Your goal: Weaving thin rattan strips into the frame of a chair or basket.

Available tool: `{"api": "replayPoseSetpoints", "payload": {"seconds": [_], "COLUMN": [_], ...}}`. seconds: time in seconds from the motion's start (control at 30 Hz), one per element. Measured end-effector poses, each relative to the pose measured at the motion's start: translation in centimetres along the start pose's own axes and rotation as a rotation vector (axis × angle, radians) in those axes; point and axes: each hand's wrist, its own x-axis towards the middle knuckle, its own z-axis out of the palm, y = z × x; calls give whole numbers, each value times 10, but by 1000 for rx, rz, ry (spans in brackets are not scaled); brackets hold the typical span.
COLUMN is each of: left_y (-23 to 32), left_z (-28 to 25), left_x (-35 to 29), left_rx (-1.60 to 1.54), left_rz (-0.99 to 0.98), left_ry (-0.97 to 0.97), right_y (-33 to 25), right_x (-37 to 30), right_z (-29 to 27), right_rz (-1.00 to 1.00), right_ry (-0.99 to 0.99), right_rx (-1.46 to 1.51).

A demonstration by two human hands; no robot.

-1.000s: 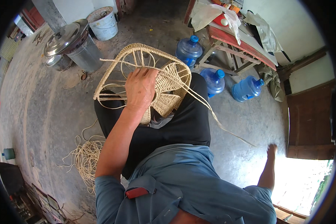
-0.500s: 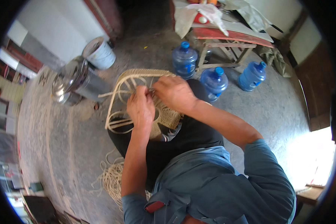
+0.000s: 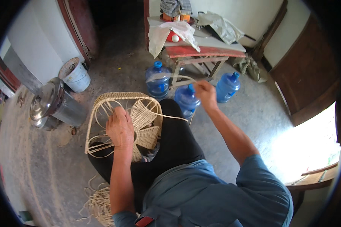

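A woven cord basket piece (image 3: 147, 137) rests across my lap, with a rounded corner frame, bare spokes on its left and tightly woven petal-shaped panels on its right. My left hand (image 3: 120, 128) is closed at the spokes near the middle; its fingertips partly hide what they pinch. Out to the right, my right hand (image 3: 206, 94) is raised away from the piece and pinches a pale cord strand (image 3: 178, 76) that is blurred and loops to the left. A loose cord end (image 3: 170, 117) sticks out of the woven part over my right knee.
A heap of loose cord (image 3: 102, 204) lies on the floor by my left leg. Metal pots (image 3: 60, 104) and a white bucket (image 3: 75, 75) stand at the left. Blue water bottles (image 3: 158, 81) stand ahead, by a red-edged table (image 3: 204, 50) bearing bags.
My right hand has left my left hand and swung out to the right, drawing the cord strand with it. My left hand stays at the basket piece. The whole view has shifted.
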Motion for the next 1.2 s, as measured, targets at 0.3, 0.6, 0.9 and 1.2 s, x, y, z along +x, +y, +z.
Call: {"api": "replayPoseSetpoints", "payload": {"seconds": [0.3, 0.6, 0.9, 1.2], "left_y": [4, 2, -29, -60], "left_z": [1, 10, -40, -64], "left_x": [2, -19, -23, -32], "left_rx": [-178, -384, -1353, -1111], "left_rz": [-113, -274, -786, -724], "left_ry": [-10, 108, -157, -58], "right_y": [129, 39, -66, -62], "right_x": [-41, -58, -114, -139], "right_z": [-146, -29, 109, 174], "right_rz": [421, -321, -560, -953], "right_ry": [10, -96, -353, -576], "right_rx": [-287, -597, -226, -438]}}
